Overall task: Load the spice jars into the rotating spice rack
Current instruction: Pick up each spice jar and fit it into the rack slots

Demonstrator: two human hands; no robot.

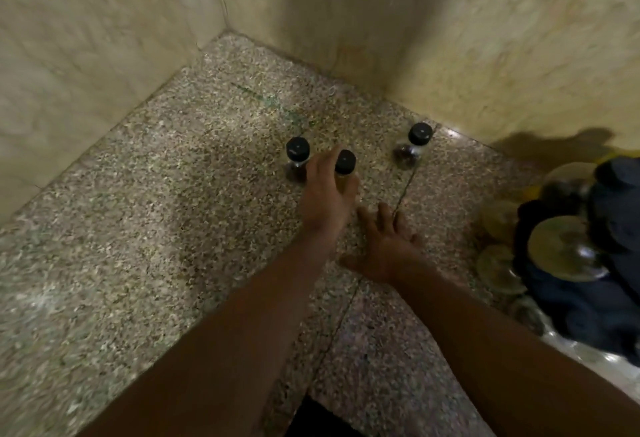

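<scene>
Three capped jars stand on the counter (173, 194): left hand (325, 197) grips the middle jar (345, 163), yellowish inside; right jar (414, 145) holds dark spice. Right hand (384, 249) lies flat, fingers (383, 216) spread; rack (609, 194) blurred at right

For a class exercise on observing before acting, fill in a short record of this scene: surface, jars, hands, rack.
surface: speckled stone counter, in a wall corner
jars on counter: three, upright, black caps
left jar: close to the left hand, contact unclear
middle jar: left hand curled round it
right jar: apart, untouched
right hand: fingers spread, holding nothing
rack: at right edge, blurred, already holds jars
</scene>
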